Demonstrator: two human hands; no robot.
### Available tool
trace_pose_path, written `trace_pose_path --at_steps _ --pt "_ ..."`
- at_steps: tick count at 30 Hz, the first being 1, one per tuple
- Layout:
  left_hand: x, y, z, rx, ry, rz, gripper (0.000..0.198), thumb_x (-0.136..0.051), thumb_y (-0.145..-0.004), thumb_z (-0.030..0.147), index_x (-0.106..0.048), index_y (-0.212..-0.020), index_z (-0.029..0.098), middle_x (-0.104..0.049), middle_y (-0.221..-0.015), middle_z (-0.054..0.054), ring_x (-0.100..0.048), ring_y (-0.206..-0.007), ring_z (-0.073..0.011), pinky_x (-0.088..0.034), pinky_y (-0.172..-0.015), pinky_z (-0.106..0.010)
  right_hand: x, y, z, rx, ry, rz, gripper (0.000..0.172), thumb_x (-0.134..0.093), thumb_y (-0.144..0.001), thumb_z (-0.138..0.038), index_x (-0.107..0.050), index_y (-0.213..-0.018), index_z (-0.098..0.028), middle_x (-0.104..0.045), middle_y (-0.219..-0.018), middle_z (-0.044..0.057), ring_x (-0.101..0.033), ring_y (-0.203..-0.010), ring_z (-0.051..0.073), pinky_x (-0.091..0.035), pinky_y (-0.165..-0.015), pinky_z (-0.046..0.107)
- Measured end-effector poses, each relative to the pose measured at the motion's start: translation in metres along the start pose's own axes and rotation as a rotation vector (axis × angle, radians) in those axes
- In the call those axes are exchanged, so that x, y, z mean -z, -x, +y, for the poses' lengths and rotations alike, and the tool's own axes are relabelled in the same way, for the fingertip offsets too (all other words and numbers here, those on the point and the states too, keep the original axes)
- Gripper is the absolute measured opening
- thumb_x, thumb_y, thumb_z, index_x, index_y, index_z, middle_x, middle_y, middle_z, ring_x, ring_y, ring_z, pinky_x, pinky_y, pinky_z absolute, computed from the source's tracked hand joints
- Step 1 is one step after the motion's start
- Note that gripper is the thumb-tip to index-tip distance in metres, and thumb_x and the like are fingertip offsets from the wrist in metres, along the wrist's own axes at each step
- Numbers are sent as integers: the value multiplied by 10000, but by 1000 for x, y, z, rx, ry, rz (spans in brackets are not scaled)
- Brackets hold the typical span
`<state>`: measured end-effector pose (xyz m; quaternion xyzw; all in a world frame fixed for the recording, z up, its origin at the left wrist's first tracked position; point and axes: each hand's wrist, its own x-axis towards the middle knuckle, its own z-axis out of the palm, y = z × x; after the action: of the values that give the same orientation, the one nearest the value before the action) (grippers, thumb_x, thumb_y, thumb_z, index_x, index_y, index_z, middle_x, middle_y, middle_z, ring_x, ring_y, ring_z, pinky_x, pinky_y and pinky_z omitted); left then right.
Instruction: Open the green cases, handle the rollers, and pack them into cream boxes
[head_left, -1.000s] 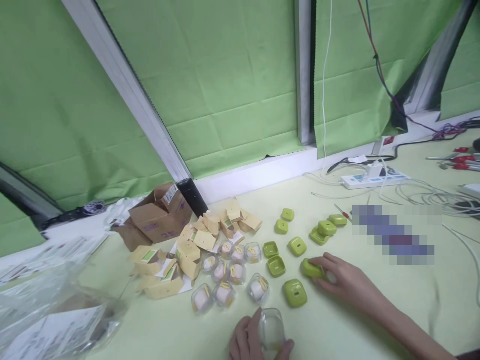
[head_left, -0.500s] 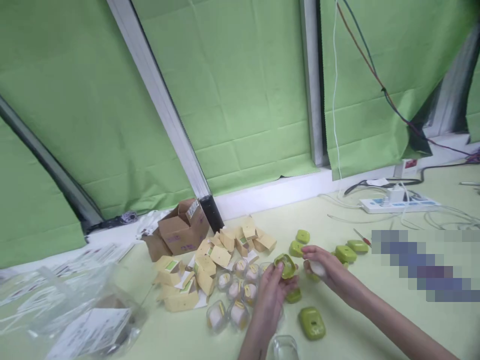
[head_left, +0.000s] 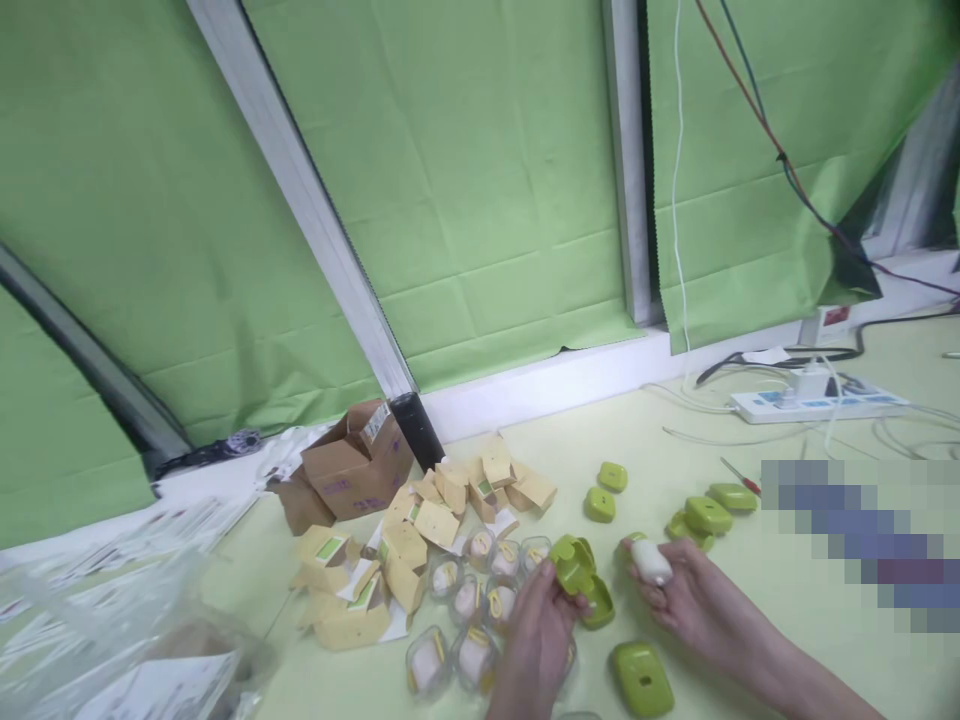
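My left hand is closed on a green square shell, held tilted above the pale green table. My right hand pinches a small white rounded piece just to the right of that shell, a short gap apart. Another green shell lies under and between the hands, and a larger green case sits flat in front of my right wrist. Several clear plastic boxes holding white items cluster to the left of my left hand.
More green shells lie at the back right, near a red-handled screwdriver. Small tan cartons and a brown cardboard box pile up at left. A power strip with cables sits at far right; a plastic bag at lower left.
My left hand let go of the clear box, rose and took up a green shell. My right hand lifted off the table with the white piece and came toward the shell.
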<state>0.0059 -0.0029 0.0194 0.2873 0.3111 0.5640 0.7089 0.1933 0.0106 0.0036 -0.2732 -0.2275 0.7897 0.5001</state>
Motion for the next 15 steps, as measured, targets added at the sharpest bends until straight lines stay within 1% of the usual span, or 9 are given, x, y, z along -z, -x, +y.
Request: trace_pose_path --at_steps 2,4,6,7,8,10,11,13,15 --pt "3 -2 1 -8 10 10 267 -728 -697 345 -655 -830 124 -598 -813 -58 -528 -707 -131 -419 -695 -276 -4 1 0 84 164 37 215 -536 -829 -367 -643 -879 -187 -642 -776 26 -593 -627 149 -521 -617 255" --pt "3 -2 1 1 7 8 247 -733 -694 317 -660 -844 134 -611 -836 -59 -536 -716 -131 -423 -659 -258 -9 3 -1 154 375 99 252 -614 -786 -405 -639 -908 -186 -657 -875 44 -616 -760 194 -517 -723 303" --pt "0 -1 -1 18 -12 14 290 -711 -708 370 -667 -872 135 -631 -863 -74 -548 -707 -132 -430 -631 -248 -14 5 -4 245 589 149 342 -670 -738 -429 -622 -981 -194 -654 -933 51 -606 -866 232 -496 -789 340" --pt "-3 -1 -2 12 -55 15 335 -658 -744 428 -668 -908 136 -644 -891 -91 -564 -712 -137 -440 -636 -254 -16 5 -5 292 684 151 366 -673 -732 -439 -612 -1004 -202 -651 -930 48 -600 -884 239 -490 -794 347" --pt "-6 0 -3 -26 -165 5 390 -566 -798 482 -666 -953 139 -656 -928 -113 -585 -725 -146 -451 -648 -265 -20 6 -5 328 768 134 367 -658 -742 -451 -605 -1014 -210 -649 -922 45 -596 -882 240 -487 -786 350" --pt "-12 1 -4 -179 -503 -31 514 -386 -864 531 -660 -1024 127 -662 -994 -159 -628 -791 -185 -466 -657 -303 -27 6 -4 350 932 46 338 -618 -770 -466 -608 -1006 -225 -639 -903 38 -588 -842 232 -486 -755 348" --pt "-13 2 -4 -259 -672 -54 541 -362 -865 525 -660 -1035 106 -659 -1011 -172 -638 -858 -218 -467 -658 -332 -31 6 -2 350 1018 -5 318 -620 -768 -461 -616 -994 -237 -629 -902 32 -581 -824 226 -486 -743 344" --pt "-13 4 -4 -402 -931 -91 500 -402 -829 481 -679 -1006 104 -664 -1011 -153 -615 -998 -274 -453 -708 -419 -38 5 1 359 1164 -74 294 -644 -752 -432 -621 -992 -263 -603 -906 22 -568 -828 220 -483 -758 345" --pt "-8 4 -4 -495 -1054 -119 406 -451 -787 434 -693 -982 172 -672 -1023 -101 -563 -1101 -298 -390 -836 -520 -43 5 1 378 1180 -69 290 -591 -798 -422 -588 -1051 -280 -592 -934 23 -568 -862 216 -482 -786 353"
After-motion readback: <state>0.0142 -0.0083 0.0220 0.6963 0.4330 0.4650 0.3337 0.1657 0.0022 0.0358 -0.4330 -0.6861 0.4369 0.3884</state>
